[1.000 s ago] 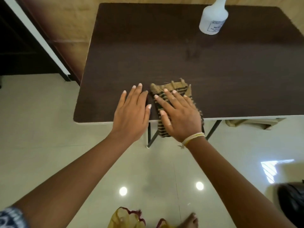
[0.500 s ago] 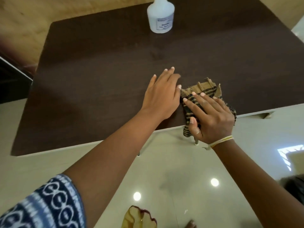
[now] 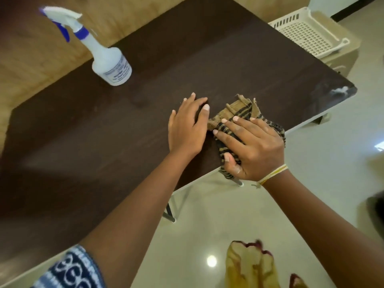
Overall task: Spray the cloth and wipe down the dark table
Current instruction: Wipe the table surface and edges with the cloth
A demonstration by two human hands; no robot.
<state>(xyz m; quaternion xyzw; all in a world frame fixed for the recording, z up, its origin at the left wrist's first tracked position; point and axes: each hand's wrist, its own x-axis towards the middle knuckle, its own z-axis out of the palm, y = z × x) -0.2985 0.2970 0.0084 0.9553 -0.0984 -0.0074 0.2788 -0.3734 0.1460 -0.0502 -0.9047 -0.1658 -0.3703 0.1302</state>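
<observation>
Near the centre of the frame, your left hand [image 3: 187, 129] lay flat, palm down, on the dark table [image 3: 104, 138], its fingers straight and close together, pointing toward the upper right. Your left forearm ran down to the lower left, ending in a blue and white patterned sleeve [image 3: 70, 269]. Just to the right of it, your right hand [image 3: 249, 146] pressed palm down on the cloth [image 3: 239, 113], fingers spread and angled toward the upper left, the thumb curled over the cloth near the table's edge. A pale band [image 3: 272, 175] circled that wrist.

Your right hand sat at the table's near edge, which ran from lower left up to a scuffed corner at the right of the frame. Part of the cloth hung over that edge below your thumb. Bare dark tabletop stretched wide to the left and toward the top of the frame. A spray bottle [image 3: 110, 61] with a blue trigger stood upright in the upper left, well apart from both hands. A cream perforated basket [image 3: 307, 32] lay beyond the table at upper right.

The cloth, tan with dark stripes, was bunched under your right palm and fingers, its frayed folds showing past your fingertips. Its left edge lay just beside your left hand; whether they touched could not be told.
</observation>
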